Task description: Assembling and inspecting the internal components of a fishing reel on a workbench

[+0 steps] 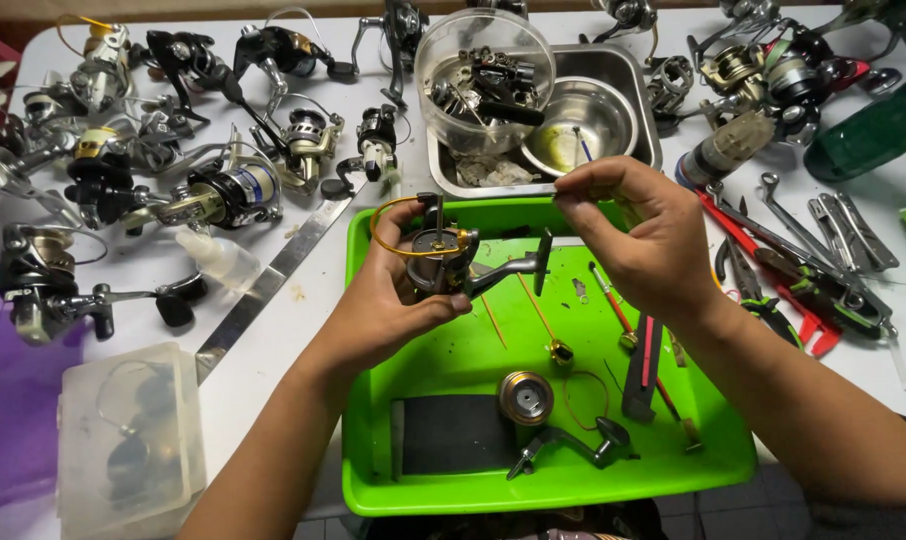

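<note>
Green tray (pixel 373 480): in our head view it sits under both our hands.
Left hand (pixel 393 305): closed around the fishing reel (pixel 443 255), held above the tray.
Right hand (pixel 643 235): fingertips pinched; what they hold, we cannot tell.
Spool (pixel 526 397): loose in tray.

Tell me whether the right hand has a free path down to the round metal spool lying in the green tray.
Probably yes: the right hand hovers above the green tray, nothing covers the spool, though its fingers pinch something small.
</note>
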